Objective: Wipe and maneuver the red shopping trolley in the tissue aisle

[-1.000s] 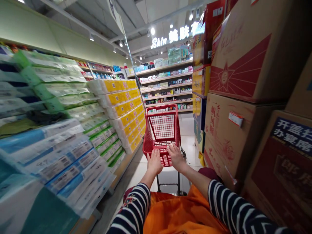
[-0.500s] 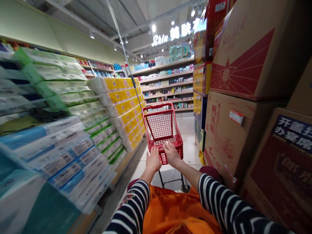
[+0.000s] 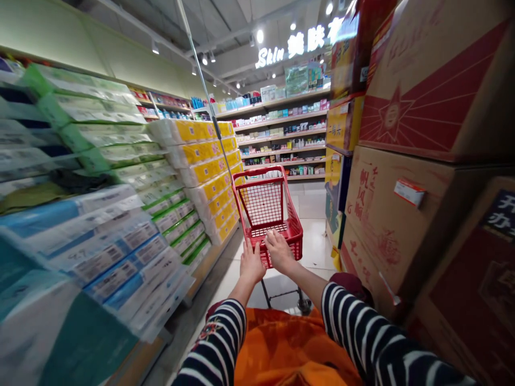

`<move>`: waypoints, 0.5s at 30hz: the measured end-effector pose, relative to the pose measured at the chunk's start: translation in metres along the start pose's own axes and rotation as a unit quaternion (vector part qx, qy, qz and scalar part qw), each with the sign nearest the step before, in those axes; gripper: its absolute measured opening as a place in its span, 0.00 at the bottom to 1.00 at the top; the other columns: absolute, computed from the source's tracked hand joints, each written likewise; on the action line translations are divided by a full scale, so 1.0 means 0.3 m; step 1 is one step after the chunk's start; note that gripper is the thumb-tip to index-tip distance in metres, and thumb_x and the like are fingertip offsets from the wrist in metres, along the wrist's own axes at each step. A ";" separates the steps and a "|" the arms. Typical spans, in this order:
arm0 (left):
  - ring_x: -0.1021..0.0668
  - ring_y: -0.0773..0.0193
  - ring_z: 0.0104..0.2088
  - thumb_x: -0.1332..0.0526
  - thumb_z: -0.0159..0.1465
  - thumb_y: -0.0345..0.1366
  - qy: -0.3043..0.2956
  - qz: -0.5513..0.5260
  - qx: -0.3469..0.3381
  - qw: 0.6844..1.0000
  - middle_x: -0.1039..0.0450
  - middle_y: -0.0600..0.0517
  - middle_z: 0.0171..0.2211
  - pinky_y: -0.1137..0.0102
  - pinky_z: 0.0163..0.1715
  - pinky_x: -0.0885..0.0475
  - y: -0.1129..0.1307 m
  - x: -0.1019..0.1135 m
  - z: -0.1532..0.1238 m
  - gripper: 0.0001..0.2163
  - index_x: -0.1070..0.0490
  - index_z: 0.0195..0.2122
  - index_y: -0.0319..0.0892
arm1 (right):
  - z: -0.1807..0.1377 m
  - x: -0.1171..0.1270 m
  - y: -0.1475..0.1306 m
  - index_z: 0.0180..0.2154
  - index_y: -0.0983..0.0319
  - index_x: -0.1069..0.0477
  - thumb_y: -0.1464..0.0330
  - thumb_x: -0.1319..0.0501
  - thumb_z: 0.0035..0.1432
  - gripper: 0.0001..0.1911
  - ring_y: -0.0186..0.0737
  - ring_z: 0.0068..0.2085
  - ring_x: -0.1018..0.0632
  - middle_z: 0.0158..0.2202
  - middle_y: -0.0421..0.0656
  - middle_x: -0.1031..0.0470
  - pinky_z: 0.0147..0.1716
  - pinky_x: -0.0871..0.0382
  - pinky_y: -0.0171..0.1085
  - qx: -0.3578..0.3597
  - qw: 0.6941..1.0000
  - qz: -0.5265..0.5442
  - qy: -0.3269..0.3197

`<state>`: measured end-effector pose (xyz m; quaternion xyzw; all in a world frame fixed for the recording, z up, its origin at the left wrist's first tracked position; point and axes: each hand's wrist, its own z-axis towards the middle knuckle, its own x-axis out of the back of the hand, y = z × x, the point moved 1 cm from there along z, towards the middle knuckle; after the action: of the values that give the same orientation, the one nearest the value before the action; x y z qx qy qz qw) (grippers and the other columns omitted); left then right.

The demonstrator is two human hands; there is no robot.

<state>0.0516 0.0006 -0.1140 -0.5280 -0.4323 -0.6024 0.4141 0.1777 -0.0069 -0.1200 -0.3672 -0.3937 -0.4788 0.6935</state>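
Note:
A red plastic shopping cart (image 3: 296,222) with a grid basket stands straight in front of me on dark metal legs. My left hand (image 3: 252,262) is at the near rim of the basket, fingers bent over it and thumb alongside. Just to its right, my right hand (image 3: 279,253) has its fingers curled over the same rim. The fingertips of both hands are partly hidden. Inside the basket I see only red grid. At its far end rises a grid panel (image 3: 263,203) under a red bar (image 3: 259,171).
Stacked cartons (image 3: 396,214) line the right side closely. On the left are packs of paper with yellow fronts (image 3: 209,171), green packs (image 3: 183,228) and blue-white packs (image 3: 120,257). A thin pole (image 3: 197,59) rises near them. Shelves of small goods (image 3: 289,134) cross the far end.
The cartons on the right have grown larger and shifted outward as I move forward with the cart. My fingers look more bent over the rim than before.

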 end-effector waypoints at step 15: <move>0.63 0.50 0.65 0.41 0.52 0.39 -0.016 -0.016 -0.006 1.000 0.70 0.41 0.67 0.61 0.59 0.45 0.012 -0.005 -0.007 0.38 0.55 0.63 0.38 | -0.058 0.025 0.118 0.54 0.71 0.35 0.66 0.47 0.57 0.25 0.52 0.63 0.48 0.61 0.53 0.43 0.61 0.55 0.49 -0.047 0.996 -0.003 0.070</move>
<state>0.0546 -0.0023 -0.1154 -0.5329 -0.4435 -0.6035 0.3938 0.2166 -0.0154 -0.1254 -0.3635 -0.3222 -0.5237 0.6998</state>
